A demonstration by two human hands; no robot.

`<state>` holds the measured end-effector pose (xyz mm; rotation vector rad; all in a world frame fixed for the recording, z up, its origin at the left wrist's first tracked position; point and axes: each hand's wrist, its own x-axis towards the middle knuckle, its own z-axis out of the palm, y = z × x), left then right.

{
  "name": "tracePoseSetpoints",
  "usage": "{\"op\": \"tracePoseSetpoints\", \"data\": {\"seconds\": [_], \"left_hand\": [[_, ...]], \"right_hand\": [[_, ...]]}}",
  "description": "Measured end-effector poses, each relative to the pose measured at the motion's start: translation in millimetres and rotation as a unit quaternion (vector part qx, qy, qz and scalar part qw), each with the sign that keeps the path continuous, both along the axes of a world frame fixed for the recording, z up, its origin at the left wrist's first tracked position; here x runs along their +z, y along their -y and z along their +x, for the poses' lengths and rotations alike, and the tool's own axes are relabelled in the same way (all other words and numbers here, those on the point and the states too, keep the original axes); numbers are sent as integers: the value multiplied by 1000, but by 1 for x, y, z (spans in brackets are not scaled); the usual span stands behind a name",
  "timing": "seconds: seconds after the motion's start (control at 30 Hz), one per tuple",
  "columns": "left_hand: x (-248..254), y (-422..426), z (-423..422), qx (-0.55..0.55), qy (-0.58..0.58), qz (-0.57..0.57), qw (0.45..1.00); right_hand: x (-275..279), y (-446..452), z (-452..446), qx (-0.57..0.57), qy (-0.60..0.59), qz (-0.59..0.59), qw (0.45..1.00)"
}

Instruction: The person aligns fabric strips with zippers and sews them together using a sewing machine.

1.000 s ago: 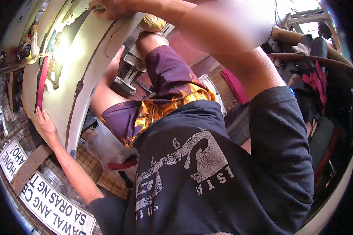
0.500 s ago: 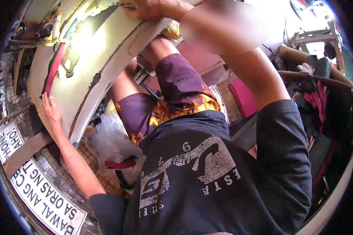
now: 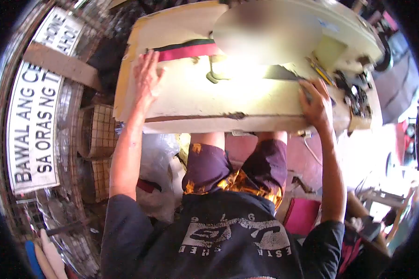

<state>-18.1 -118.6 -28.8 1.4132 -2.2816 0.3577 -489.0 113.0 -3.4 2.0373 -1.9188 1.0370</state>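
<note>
A red and black fabric strip [image 3: 186,50] lies across the pale worktable [image 3: 181,102]. My left hand [image 3: 146,79] rests at the strip's left end with its fingers stretched out, touching it. Near the table's front right, my right hand [image 3: 317,104] has its fingers curled down. Something dark shows at those fingers, too small to name. Right of the strip's end, a blurred patch hides part of the tabletop. A curved metal piece [image 3: 212,74] sits below the strip.
Beyond my right hand are a yellow-handled tool [image 3: 322,72] and a cluster of dark metal parts [image 3: 356,95]. A clear plastic bag [image 3: 156,151] hangs below the table. Lettered signs [image 3: 35,125] are fixed to wire mesh on the left.
The view has swung round, so the table now lies level across the top. My right hand shows at the table's front right. My left hand stays by the strip's end.
</note>
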Motion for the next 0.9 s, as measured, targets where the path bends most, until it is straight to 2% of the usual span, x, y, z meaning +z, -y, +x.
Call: {"op": "tracePoseSetpoints", "data": {"seconds": [0.07,0.2,0.27,0.3,0.37,0.47,0.5,0.53,0.57,0.6,0.63,0.67,0.7,0.73,0.77,0.83,0.87,0.9], "left_hand": [[-14,10,5,-14,-25,35,999],[3,-5,-12,26,13,-8,1000],[11,-13,-12,-3,-32,-27,999],[6,-12,-4,-15,-44,5,999],[16,-17,8,-20,-28,44,998],[33,-30,69,-38,-24,80,996],[34,-41,98,-5,19,38,999],[54,-55,117,9,-18,68,997],[49,-68,147,66,22,-36,997],[48,-86,171,140,25,-81,986],[39,-100,219,142,-33,-42,988],[20,-116,261,191,-9,-100,976],[-1,-139,301,251,-84,-45,963],[-19,-165,327,324,-210,22,922],[-41,-191,360,396,-252,109,876],[-114,-248,412,429,-455,160,763],[-95,-262,365,525,-293,175,780],[-148,-291,411,536,-324,218,748]], "right_hand": [[-1,0,-1,2,-16,-6,1000],[-4,-2,-4,-26,-34,27,999],[-14,1,-23,-11,-101,22,995],[-14,2,-27,21,-106,28,994],[-20,2,-32,-3,-92,55,994],[-18,4,-35,18,-112,40,993],[-20,3,-45,17,-109,55,992],[-17,4,-44,23,-137,44,989],[-16,3,-42,26,-127,46,990],[-16,3,-39,29,-117,49,991],[-18,2,-40,24,-103,52,993],[-23,2,-53,41,-147,49,987],[-21,2,-51,32,-157,55,986],[-18,2,-48,22,-167,61,984],[-21,1,-51,22,-152,57,987],[-24,0,-57,20,-141,59,988],[-23,0,-58,20,-137,61,988],[-21,2,-62,30,-155,56,986]]}}
